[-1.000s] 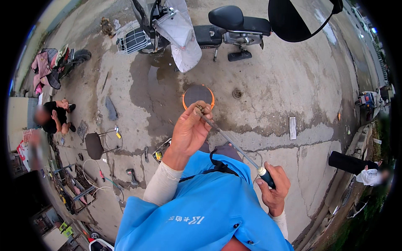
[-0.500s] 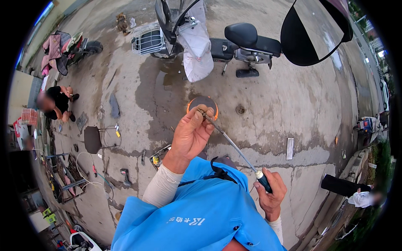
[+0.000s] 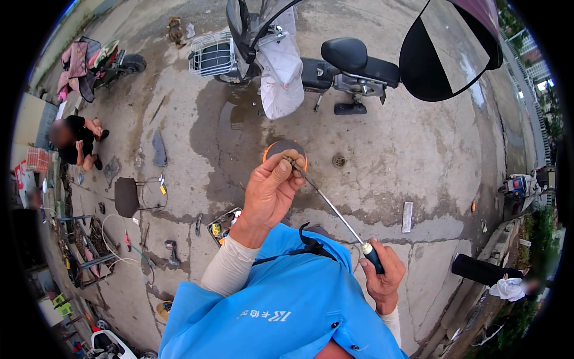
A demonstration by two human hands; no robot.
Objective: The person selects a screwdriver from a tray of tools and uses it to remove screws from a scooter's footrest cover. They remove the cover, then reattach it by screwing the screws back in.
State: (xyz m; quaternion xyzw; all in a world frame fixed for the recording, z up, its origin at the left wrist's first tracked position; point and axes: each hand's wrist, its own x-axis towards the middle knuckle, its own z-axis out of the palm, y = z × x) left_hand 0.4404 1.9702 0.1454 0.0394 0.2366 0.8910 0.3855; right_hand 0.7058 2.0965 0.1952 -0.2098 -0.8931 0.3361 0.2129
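My left hand [image 3: 272,191] is closed, its fingertips pinched on a small, grimy brown piece [image 3: 288,161] at the tip of a long screwdriver; the piece's shape is mostly hidden by the fingers. The screwdriver's steel shaft [image 3: 330,204] runs down to the right to a dark handle with a cream collar, which my right hand [image 3: 382,275] grips near my blue apron [image 3: 269,311]. Behind my left fingertips, lower down, a round dark object with an orange rim [image 3: 275,145] is partly hidden.
A scooter [image 3: 351,57] stands ahead. A crouching person [image 3: 81,140] is at left, another person [image 3: 484,266] at right. A tool tray [image 3: 216,227], power tool [image 3: 171,251], folding stool [image 3: 127,197] and metal frame [image 3: 89,257] lie around me. A drain [image 3: 339,160] is ahead.
My hands keep the same hold on the screwdriver and small piece, with the right hand slightly further left and lower. The surrounding scene has shifted in the view.
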